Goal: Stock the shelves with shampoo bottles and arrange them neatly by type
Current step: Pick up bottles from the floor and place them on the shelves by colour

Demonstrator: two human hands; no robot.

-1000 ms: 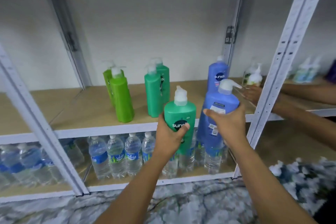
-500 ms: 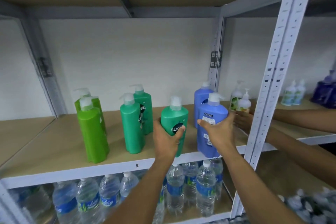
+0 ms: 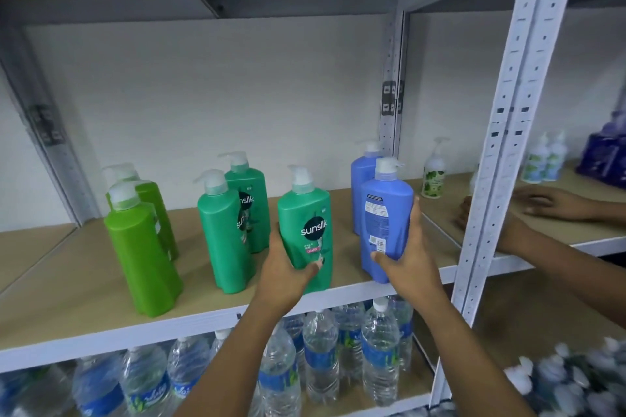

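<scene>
We cannot see the lower front of the teal Sunsilk bottle [image 3: 306, 234]; our left hand [image 3: 283, 278] covers it. The rear blue bottle [image 3: 359, 179] behind it to the right is mostly hidden by the front blue bottle [image 3: 384, 220], whose label print is too small to read. Below the teal bottle, the water bottles [image 3: 318, 355] are cut off by the frame's bottom edge and blurred leftward.

Two held pump bottles [image 3: 306, 234] [image 3: 384, 227] are standing at the shelf [image 3: 84, 311] front edge; water bottles [image 3: 318, 359] are sitting below the shelf.
</scene>
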